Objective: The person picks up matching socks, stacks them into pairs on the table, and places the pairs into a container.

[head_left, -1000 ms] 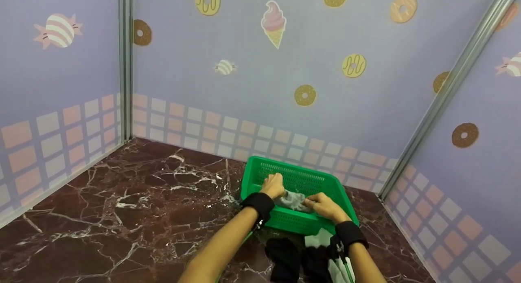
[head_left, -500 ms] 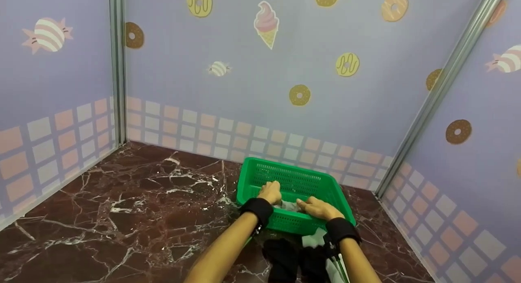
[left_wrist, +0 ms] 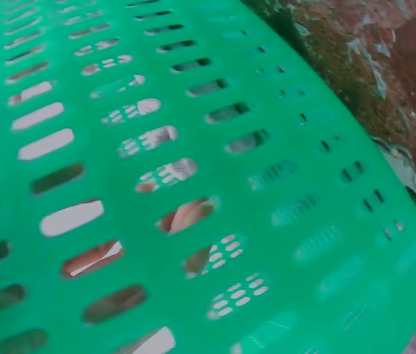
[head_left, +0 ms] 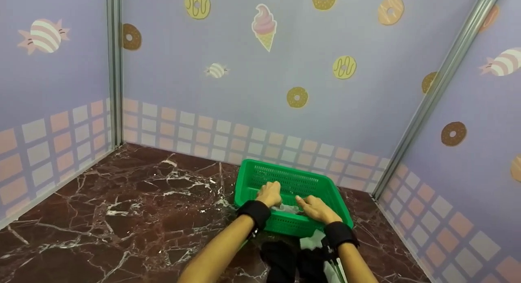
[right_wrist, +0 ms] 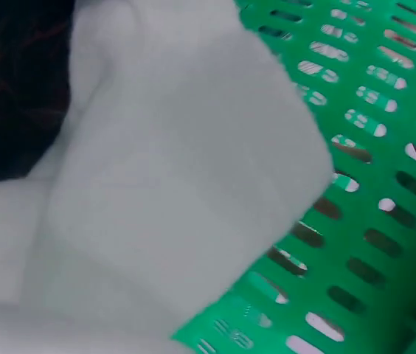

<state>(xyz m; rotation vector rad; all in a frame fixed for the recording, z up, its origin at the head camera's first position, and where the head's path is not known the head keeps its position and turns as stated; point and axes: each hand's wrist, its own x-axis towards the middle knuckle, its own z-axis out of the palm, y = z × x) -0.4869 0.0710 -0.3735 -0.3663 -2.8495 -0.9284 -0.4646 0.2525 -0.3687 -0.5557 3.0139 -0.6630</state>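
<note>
Inside the green basket [head_left: 289,230], a pale grey sock [head_left: 287,209] lies low behind the near wall, partly hidden by it. My left hand [head_left: 270,193] has its fingers curled down at the sock's left end and grips it. Over the near rim reaches my right hand [head_left: 319,207], its thumb extended above the sock's right end; the other fingers point down and are mostly hidden, so I cannot tell whether they hold it. The left wrist view shows the perforated basket wall [left_wrist: 215,169], with bits of hand and cloth visible through its slots.
In front of the basket lie two black socks [head_left: 281,258] and a pale sock [head_left: 312,240], partly under my right wrist. The right wrist view shows pale cloth [right_wrist: 186,162] against the basket and black cloth [right_wrist: 16,88] beside it. The patterned wall [head_left: 260,144] stands right behind the basket.
Both hands have lowered the grey sock deeper into the basket, so less of it shows. My right thumb has lifted off the cloth. The view has shifted slightly.
</note>
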